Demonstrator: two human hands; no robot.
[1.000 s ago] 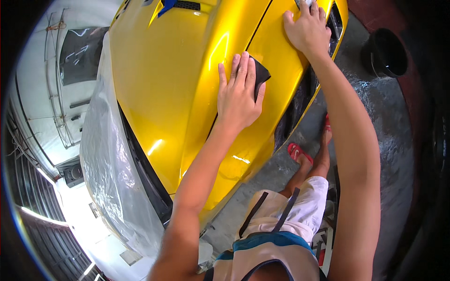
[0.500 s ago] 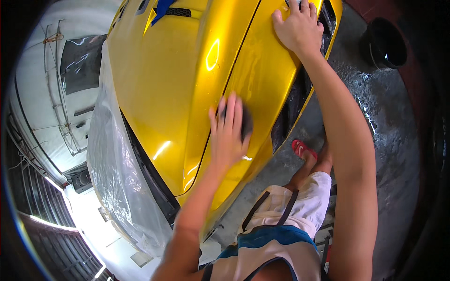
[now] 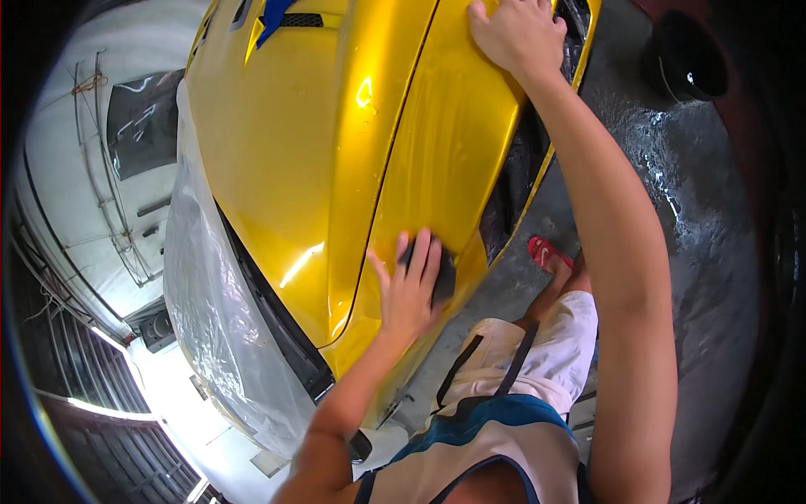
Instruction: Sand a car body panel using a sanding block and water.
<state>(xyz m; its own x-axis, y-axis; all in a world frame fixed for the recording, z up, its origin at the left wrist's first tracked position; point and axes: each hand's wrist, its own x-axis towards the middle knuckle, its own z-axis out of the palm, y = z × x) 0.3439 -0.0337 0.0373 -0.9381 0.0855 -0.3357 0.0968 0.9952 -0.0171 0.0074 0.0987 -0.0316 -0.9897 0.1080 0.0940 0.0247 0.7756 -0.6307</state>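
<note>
My left hand [image 3: 411, 290] presses a dark round-edged pad [image 3: 445, 273] against the yellow car panel [image 3: 437, 151], low on its near end. The fingers lie over the pad and hide much of it. Farther up the same panel, my right hand [image 3: 522, 40] rests beside the dark headlight opening [image 3: 575, 34], thumb spread out. The tips of its fingers are cut off by the upper edge of the view. Wet streaks and drops show on the paint between the two hands. A narrow dark seam parts this panel from the yellow hood [image 3: 260, 168].
Clear plastic sheeting [image 3: 210, 294] hangs along the hood's left edge. A black bucket [image 3: 684, 59] stands on the wet grey floor [image 3: 705, 252] at the right. Blue cloth or tape [image 3: 270, 18] lies by a hood vent. A dark panel [image 3: 144, 126] is at the left wall.
My left hand has slid the pad down the panel toward me. The right hand stays on the far part, with the view shifted slightly.
</note>
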